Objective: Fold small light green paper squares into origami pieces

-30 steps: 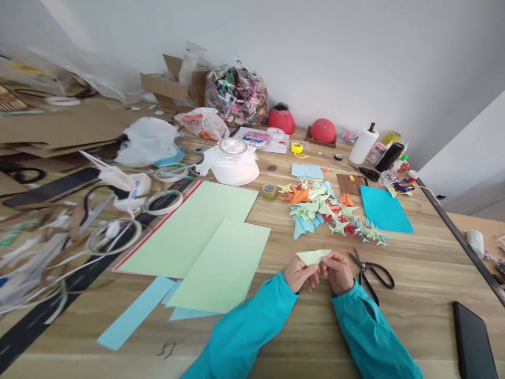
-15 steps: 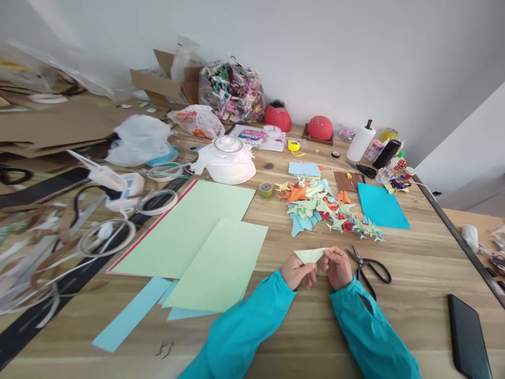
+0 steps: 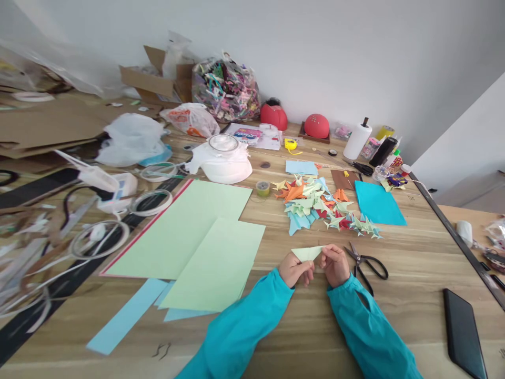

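Note:
Both hands hold a small folded piece of pale green paper just above the wooden table. My left hand pinches its left end with curled fingers. My right hand pinches its right end, fingers closed. Both arms wear teal sleeves. Black scissors lie directly right of my right hand. A heap of folded paper cranes in green, orange, blue and red sits just beyond the hands.
Large pale green sheets and light blue strips lie to the left. A teal sheet is at the right, a black phone at the near right. Tape rolls, plastic bags, cardboard and a white dish crowd the left and back.
The hands keep their pinch on the green paper and shift their fingers slightly. The view has drifted a little, so everything sits slightly higher and further left.

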The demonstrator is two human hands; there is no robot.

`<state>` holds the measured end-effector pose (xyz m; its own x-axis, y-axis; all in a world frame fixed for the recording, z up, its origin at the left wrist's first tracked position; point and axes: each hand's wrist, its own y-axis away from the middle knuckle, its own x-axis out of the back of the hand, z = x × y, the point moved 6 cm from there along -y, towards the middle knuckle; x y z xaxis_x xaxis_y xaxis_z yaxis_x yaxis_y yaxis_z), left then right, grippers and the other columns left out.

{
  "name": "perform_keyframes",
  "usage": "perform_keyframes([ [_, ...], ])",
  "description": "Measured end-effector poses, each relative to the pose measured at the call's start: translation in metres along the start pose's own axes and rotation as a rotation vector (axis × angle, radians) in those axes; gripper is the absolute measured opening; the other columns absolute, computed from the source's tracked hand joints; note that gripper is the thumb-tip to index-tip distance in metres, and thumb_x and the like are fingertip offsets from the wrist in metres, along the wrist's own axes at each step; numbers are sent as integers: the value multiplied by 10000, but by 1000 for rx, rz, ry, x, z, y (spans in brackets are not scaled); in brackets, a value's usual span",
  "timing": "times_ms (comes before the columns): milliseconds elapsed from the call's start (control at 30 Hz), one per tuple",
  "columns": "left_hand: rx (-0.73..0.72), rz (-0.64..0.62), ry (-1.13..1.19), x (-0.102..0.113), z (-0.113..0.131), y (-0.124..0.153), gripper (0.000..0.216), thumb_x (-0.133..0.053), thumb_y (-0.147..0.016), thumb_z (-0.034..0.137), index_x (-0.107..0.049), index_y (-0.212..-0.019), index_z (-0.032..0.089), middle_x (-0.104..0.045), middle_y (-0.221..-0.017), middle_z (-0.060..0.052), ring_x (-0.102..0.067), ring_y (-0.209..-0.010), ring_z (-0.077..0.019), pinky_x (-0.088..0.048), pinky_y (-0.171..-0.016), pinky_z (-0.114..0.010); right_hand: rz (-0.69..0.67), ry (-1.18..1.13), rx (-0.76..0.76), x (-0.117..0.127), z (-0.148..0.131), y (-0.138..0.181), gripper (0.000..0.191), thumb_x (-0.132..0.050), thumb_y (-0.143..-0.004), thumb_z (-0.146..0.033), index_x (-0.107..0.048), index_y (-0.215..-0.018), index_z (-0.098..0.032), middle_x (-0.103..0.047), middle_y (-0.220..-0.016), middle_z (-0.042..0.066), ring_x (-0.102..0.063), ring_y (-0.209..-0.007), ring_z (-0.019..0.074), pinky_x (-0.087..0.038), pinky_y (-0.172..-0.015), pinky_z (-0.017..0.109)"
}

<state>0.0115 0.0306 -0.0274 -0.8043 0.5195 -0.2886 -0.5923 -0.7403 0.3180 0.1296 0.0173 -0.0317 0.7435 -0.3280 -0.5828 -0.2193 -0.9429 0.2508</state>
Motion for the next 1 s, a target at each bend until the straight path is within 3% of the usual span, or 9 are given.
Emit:
perform_keyframes([
  [133,17,10,7,2,0,2,204,-581,-606,293,-563,-530,105,-574,-413,-32,-486,-307,-101,-366,-327,-201,7,-112,36,0,-7,-2,135,-668,-664,-188,-561,-586,-166,-491,-439,-62,-407,-368,54,-301,-368,179],
  [300,10,40,49,3,2,2,225,-589,-607,321,-569,-548,106,-582,-423,-30,-492,-311,-105,-381,-325,-208,-40,1,59,-8,-6,2,125,-640,-717,-270,-591,-685,-159,-515,-491,-44,-438,-393,72,-330,-378,197],
  [400,-15,27,45,3,3,2,233,-602,-609,323,-568,-530,106,-573,-410,-26,-484,-307,-98,-388,-329,-205,-30,73,54,-10,-2,3,187,-677,-681,-305,-612,-779,-159,-542,-512,-39,-466,-409,80,-353,-390,198],
  [600,-75,69,46,9,7,1,252,-610,-614,346,-555,-536,113,-562,-414,-14,-476,-314,-91,-399,-334,-205,-55,225,68,-9,1,4,186,-725,-622,-272,-583,-590,-158,-533,-424,-45,-434,-371,66,-328,-390,191],
  [833,-235,161,11,19,19,0,304,-589,-668,430,-538,-603,137,-515,-462,24,-450,-359,-83,-403,-331,-213,-214,489,37,-19,7,11,197,-721,-624,-309,-607,-562,-160,-598,-481,-15,-474,-387,81,-361,-405,209],
  [1000,-274,163,-84,18,21,0,305,-583,-694,435,-552,-636,138,-472,-447,38,-420,-373,-71,-355,-353,-193,-222,546,76,-25,6,14,217,-709,-640,-327,-599,-552,-161,-579,-467,-17,-463,-388,81,-359,-398,207],
])
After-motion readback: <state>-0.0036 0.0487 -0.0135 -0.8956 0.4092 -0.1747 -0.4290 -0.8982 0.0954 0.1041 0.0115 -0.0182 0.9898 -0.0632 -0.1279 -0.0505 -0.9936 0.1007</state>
